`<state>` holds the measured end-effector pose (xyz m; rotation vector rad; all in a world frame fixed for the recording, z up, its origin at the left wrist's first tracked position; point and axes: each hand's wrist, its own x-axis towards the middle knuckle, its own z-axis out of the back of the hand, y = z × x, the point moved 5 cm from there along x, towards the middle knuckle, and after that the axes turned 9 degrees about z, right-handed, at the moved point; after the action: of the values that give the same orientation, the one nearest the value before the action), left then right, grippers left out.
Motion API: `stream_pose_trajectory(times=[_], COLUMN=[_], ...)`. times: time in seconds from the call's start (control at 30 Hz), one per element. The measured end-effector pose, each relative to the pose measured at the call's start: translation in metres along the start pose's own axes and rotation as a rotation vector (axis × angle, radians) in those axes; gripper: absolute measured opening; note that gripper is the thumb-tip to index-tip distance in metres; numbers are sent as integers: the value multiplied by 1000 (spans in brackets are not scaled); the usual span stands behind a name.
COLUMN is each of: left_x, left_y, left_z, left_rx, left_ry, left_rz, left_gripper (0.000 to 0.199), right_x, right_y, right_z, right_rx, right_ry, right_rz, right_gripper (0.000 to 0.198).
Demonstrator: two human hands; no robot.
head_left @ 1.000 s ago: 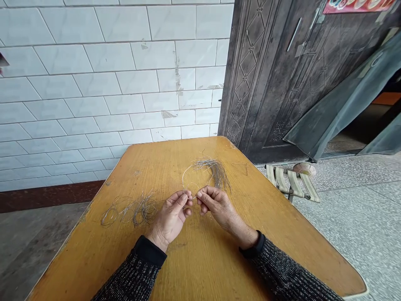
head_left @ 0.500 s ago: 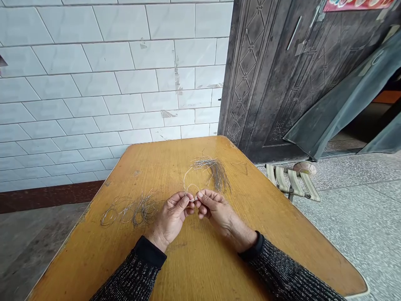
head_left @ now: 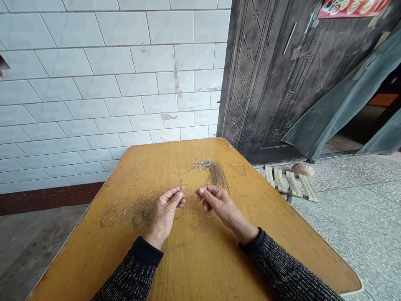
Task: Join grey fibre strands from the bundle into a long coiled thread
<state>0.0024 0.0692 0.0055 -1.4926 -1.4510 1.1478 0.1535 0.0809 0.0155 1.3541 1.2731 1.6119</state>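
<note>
Thin wire (head_left: 182,177), prob. light & springy, best pinched nr. an end; L hand (head_left: 165,211) fingers clamped on it, R hand (head_left: 222,203) fingers can't tell.

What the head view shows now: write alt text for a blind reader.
A bare left hand pinches a thin, looped metal wire beside a bare right hand, above a yellow-brown wood-grained table. Loose grey wire coils lie at left; a bent grey wire bundle lies beyond.

Apparently a home: tiled wall (head_left: 125,60), ornate door (head_left: 278,92), curtain (head_left: 338,106)
</note>
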Motion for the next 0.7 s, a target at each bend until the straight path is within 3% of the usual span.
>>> stream_pose_trajectory(times=[0.17, 0.47, 0.57, 0.7], left_x=[-3, -4, -4, 0], left_y=[-2, 6, 2, -4], left_z=[-2, -8, -5, 5], left_rx=[111, 33, 27, 43], left_ry=[-5, 109, 75, -39], left_rz=[-19, 41, 5, -70], left_gripper=[24, 28, 36, 34], right_x=[2, 1, 1, 0], right_y=[1, 0, -2, -4], right_z=[9, 4, 5, 4], right_rx=[46, 145, 145, 135], right_ry=[-44, -26, -39, -27], right_rz=[0, -47, -57, -73], right_gripper=[36, 32, 32, 33])
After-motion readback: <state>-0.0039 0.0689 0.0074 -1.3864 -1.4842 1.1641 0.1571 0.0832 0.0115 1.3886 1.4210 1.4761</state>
